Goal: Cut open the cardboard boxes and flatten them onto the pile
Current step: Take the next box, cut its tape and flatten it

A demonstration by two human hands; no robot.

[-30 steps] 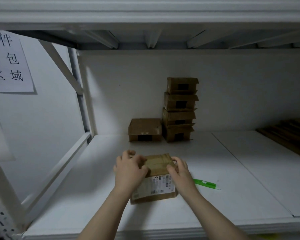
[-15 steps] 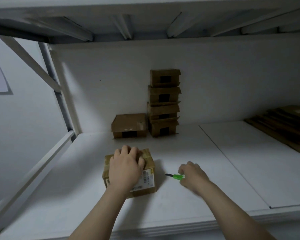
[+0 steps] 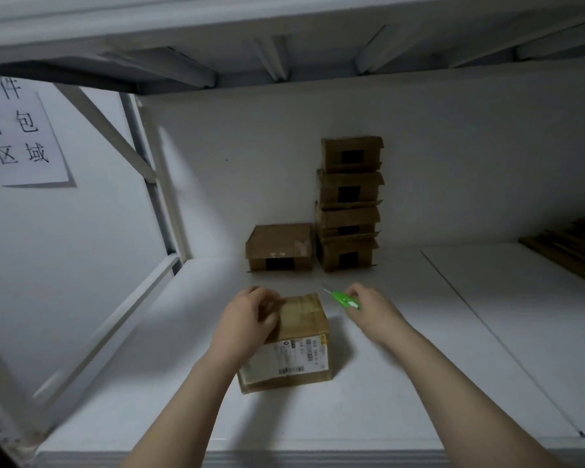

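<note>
So the person is basically right at the start of this one: the small cardboard box [image 3: 301, 336] sits on the white shelf [image 3: 419, 383] right in front of them, shipping label facing the camera, and the brown tape across the top looks uncut as far as I can tell. The left hand [image 3: 247, 319] is on top of it, fingers curled over the far left edge to pin it down. The right hand [image 3: 372, 309] hovers just right of the box, fingers and thumb clamped on a green utility knife [image 3: 343, 298], thin blade out and pointing toward the back wall, not touching cardboard yet. So nothing's cut or flattened on this box, my guess is slicing the tape comes next. At the back there's a stack of four boxes [image 3: 348, 204] plus a single box [image 3: 279, 246] just beside it on the left, all in box shape, so five more after this. The flattened pile [image 3: 568, 251] is well off to the right, partly out of frame, looks like some sheets are on it already
</note>
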